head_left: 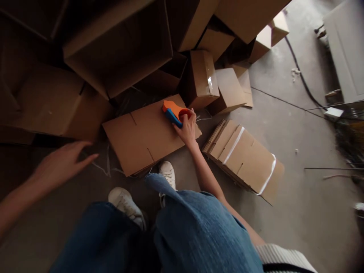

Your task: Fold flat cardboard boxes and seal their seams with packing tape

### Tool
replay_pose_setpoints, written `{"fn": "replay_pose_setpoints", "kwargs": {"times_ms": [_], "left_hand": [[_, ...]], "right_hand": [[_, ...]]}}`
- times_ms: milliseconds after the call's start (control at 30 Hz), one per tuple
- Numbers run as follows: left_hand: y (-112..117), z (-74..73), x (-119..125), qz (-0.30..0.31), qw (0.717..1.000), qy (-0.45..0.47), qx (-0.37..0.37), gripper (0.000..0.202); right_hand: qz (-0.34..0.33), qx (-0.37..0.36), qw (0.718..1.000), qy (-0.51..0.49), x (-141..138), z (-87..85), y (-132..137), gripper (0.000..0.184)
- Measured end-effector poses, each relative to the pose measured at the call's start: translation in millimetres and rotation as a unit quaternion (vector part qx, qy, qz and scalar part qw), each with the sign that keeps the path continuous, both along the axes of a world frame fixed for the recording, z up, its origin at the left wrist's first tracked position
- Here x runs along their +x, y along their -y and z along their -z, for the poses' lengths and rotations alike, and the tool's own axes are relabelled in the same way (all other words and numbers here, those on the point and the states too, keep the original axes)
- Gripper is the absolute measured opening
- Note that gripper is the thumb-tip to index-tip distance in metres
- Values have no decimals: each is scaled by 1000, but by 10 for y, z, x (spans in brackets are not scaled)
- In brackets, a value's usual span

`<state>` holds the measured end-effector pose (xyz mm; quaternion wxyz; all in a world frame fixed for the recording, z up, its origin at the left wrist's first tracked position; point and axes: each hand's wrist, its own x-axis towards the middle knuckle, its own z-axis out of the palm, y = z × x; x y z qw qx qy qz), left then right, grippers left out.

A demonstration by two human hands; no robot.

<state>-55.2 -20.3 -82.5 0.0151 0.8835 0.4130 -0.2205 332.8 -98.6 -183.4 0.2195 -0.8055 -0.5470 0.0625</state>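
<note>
While the right hand (187, 129) closes firmly around the orange-and-blue plastic tape dispenser (173, 112), seating it flat on a flattened brown cardboard box (136, 136), the left hand (61, 165) hangs open and empty, just beside the box. That firm, level hold keeps the dispenser steady on the board.

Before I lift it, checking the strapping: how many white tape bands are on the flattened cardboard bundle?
2 bands on the bundle: one left of middle, one near the right end. Underside hidden; more may be there.
</note>
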Motion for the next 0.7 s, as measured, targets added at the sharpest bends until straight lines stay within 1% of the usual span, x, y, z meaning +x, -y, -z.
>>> {"fn": "replay_pose_setpoints", "kwargs": {"times_ms": [33,100,133,167,200,267,300,367,533,600,700], "left_hand": [[38,33,173,7,999,26,-18,56],[194,167,604,30,995,69,-65,81],[302,256,820,34,995,47,-81,97],[418,349,1010,26,996,19,-88,105],[528,437,1161,24,995,-7,-96,106],[683,574,1333,12,995,-42,-86,106],[717,616,1362,14,995,-47,-89,107],[707,650,1353,29,995,-40,-91,107],[547,603,1270,82,991,-12,-102,93],[516,589,1253,96,990,-6,-107,91],[494,563,1221,113,988,1,-107,90]], "right_hand": [[5,-5,1000,10,-31,-20,0,37],[4,-23,999,31,-74,-81,5,36],[-2,-35,999,40,-85,-116,11,37],[-9,-47,998,49,-91,-150,19,37],[-15,-57,997,58,-94,-182,28,38],[-26,-73,994,73,-96,-227,50,39],[-30,-78,993,79,-96,-240,62,40],[-31,-86,993,71,-91,-247,94,38],[8,-100,995,-21,-26,-237,236,30],[20,-86,996,-34,21,-247,319,29],[55,-49,996,-55,103,-292,442,34]]}}
